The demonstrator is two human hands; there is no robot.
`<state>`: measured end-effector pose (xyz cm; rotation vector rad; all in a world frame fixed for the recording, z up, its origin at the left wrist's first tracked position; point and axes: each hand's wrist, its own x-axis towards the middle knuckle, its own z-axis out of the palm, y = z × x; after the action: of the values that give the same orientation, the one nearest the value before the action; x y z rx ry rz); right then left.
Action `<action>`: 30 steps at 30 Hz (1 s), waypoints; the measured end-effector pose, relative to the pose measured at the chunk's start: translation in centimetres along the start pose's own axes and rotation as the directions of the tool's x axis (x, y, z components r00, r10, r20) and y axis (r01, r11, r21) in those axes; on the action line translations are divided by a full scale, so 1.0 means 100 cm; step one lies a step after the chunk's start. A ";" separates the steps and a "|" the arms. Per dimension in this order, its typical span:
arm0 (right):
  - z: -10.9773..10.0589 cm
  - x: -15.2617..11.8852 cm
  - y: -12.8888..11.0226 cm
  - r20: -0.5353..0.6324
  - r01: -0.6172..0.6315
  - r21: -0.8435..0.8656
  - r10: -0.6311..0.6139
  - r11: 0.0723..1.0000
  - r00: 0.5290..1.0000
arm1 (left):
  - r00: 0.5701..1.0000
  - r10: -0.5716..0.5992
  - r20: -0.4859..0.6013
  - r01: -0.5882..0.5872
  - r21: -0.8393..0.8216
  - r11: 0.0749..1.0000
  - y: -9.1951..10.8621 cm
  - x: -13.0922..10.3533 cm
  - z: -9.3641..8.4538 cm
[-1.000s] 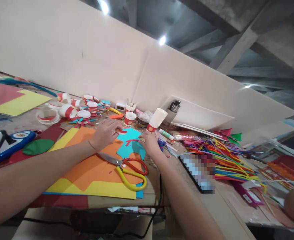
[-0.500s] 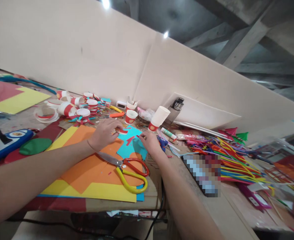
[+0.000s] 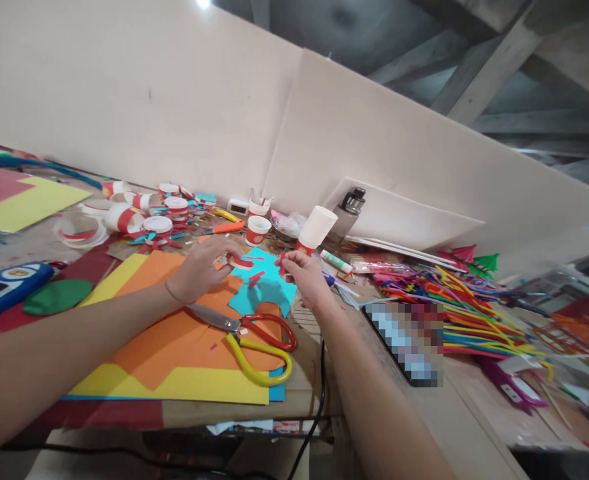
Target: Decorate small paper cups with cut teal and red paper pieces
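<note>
My left hand (image 3: 207,269) is closed on a small white-and-red piece of paper cup (image 3: 241,263), above the sheets. My right hand (image 3: 301,273) pinches a small red paper strip (image 3: 281,259), a short way to the right of that piece. Below both hands lies a cut turquoise sheet (image 3: 269,293) with a few loose red strips (image 3: 256,279) on it. Orange paper (image 3: 159,333) and yellow paper (image 3: 214,385) spread underneath. Large scissors (image 3: 239,327), with one red and one yellow handle, rest on the paper nearer to me.
Behind the hands stand a paper cup (image 3: 258,230), a stack of white cups (image 3: 319,225) and a grey bottle (image 3: 348,215). Cut cup pieces (image 3: 124,217) lie left. On the right are a glue stick (image 3: 336,261), a blurred-out phone (image 3: 399,347) and colourful pipe cleaners (image 3: 474,327).
My right hand has lifted slightly from the turquoise sheet, and the red strip in its fingers now stands more upright. My left hand still holds the cup piece. The view has shifted a little.
</note>
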<state>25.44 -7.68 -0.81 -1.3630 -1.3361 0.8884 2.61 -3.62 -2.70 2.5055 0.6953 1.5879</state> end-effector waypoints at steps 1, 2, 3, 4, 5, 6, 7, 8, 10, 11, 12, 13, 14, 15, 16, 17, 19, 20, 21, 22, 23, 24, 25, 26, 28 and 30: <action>0.002 -0.002 -0.003 -0.004 0.029 -0.024 -0.029 0.999 1.000 | 1.000 0.020 0.001 -0.020 -0.013 1.000 0.001 0.000 -0.001; 0.004 -0.004 -0.006 -0.010 0.064 -0.057 -0.065 0.996 0.998 | 0.999 0.047 -0.002 -0.047 -0.021 0.999 0.003 0.001 -0.001; 0.006 -0.007 -0.009 -0.018 0.104 -0.098 -0.106 0.990 0.994 | 0.997 0.078 -0.005 -0.078 -0.025 0.997 0.004 0.001 -0.002; 0.008 -0.010 -0.012 -0.027 0.145 -0.141 -0.150 0.979 0.988 | 0.994 0.108 -0.008 -0.108 -0.023 0.994 0.005 0.002 -0.002; 0.010 -0.014 -0.015 -0.037 0.184 -0.186 -0.194 0.965 0.980 | 0.991 0.131 -0.008 -0.132 -0.017 0.991 0.006 0.002 -0.002; 0.012 -0.017 -0.018 -0.044 0.220 -0.229 -0.236 0.948 0.971 | 0.989 0.148 -0.007 -0.148 -0.007 0.989 0.006 0.002 -0.002; 0.014 -0.021 -0.022 -0.048 0.254 -0.264 -0.275 0.931 0.960 | 0.987 0.161 -0.005 -0.161 0.002 0.987 0.006 0.002 -0.002; 0.016 -0.025 -0.025 -0.048 0.287 -0.294 -0.314 0.912 0.948 | 0.985 0.174 -0.005 -0.174 0.010 0.985 0.006 0.002 -0.001; 0.019 -0.032 -0.030 -0.041 0.350 -0.345 -0.386 0.871 0.922 | 0.979 0.206 -0.007 -0.205 0.015 0.979 0.005 0.001 0.000; 0.020 -0.035 -0.032 -0.039 0.378 -0.371 -0.421 0.848 0.906 | 0.975 0.220 -0.009 -0.220 0.015 0.975 0.005 0.001 0.000; 0.021 -0.038 -0.033 -0.037 0.404 -0.398 -0.455 0.823 0.890 | 0.973 0.229 -0.009 -0.229 0.016 0.973 0.005 0.001 0.000; 0.022 -0.040 -0.034 -0.036 0.430 -0.425 -0.489 0.797 0.871 | 0.973 0.231 -0.007 -0.231 0.019 0.973 0.005 0.001 0.000; 0.022 -0.041 -0.034 -0.035 0.455 -0.452 -0.525 0.767 0.851 | 0.974 0.227 -0.002 -0.227 0.024 0.974 0.006 0.001 0.001; 0.023 -0.042 -0.034 -0.030 0.478 -0.478 -0.558 0.737 0.829 | 0.976 0.219 0.007 -0.219 0.029 0.975 0.006 0.001 0.001; 0.024 -0.043 -0.034 -0.027 0.498 -0.504 -0.589 0.706 0.808 | 0.977 0.211 0.017 -0.211 0.036 0.977 0.006 0.000 0.001; 0.025 -0.044 -0.034 -0.022 0.515 -0.528 -0.617 0.676 0.787 | 0.978 0.207 0.029 -0.208 0.044 0.977 0.007 0.000 0.001; 0.028 -0.045 -0.033 -0.004 0.537 -0.569 -0.654 0.623 0.756 | 0.974 0.219 0.051 -0.222 0.062 0.973 0.007 0.000 0.001; 0.029 -0.046 -0.033 0.012 0.545 -0.585 -0.665 0.601 0.746 | 0.971 0.233 0.056 -0.236 0.071 0.969 0.008 -0.001 0.001; 0.031 -0.046 -0.033 0.029 0.552 -0.597 -0.672 0.582 0.740 | 0.967 0.247 0.058 -0.251 0.080 0.965 0.008 -0.001 0.001; 0.032 -0.047 -0.033 0.047 0.559 -0.604 -0.674 0.568 0.737 | 0.966 0.254 0.059 -0.258 0.087 0.962 0.008 -0.002 0.001; 0.033 -0.048 -0.033 0.064 0.565 -0.607 -0.674 0.559 0.736 | 0.966 0.250 0.061 -0.255 0.092 0.963 0.008 -0.003 0.001; 0.034 -0.048 -0.032 0.076 0.570 -0.608 -0.674 0.553 0.735 | 0.969 0.238 0.063 -0.244 0.095 0.965 0.008 -0.003 0.002; 0.035 -0.048 -0.032 0.083 0.573 -0.607 -0.673 0.550 0.735 | 0.973 0.221 0.069 -0.227 0.097 0.969 0.008 -0.003 0.002; 0.035 -0.048 -0.032 0.090 0.576 -0.605 -0.673 0.549 0.735 | 0.976 0.205 0.076 -0.212 0.099 0.972 0.008 -0.004 0.002; 0.035 -0.049 -0.031 0.098 0.589 -0.598 -0.679 0.544 0.727 | 0.978 0.188 0.088 -0.196 0.103 0.975 0.007 -0.004 0.002; 0.035 -0.049 -0.030 0.104 0.599 -0.597 -0.689 0.534 0.717 | 0.978 0.184 0.099 -0.194 0.107 0.975 0.008 -0.003 0.001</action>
<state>20.71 -12.20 0.57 -1.1667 -1.9127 -0.1869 2.87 -4.41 -2.77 2.7824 0.5681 1.5210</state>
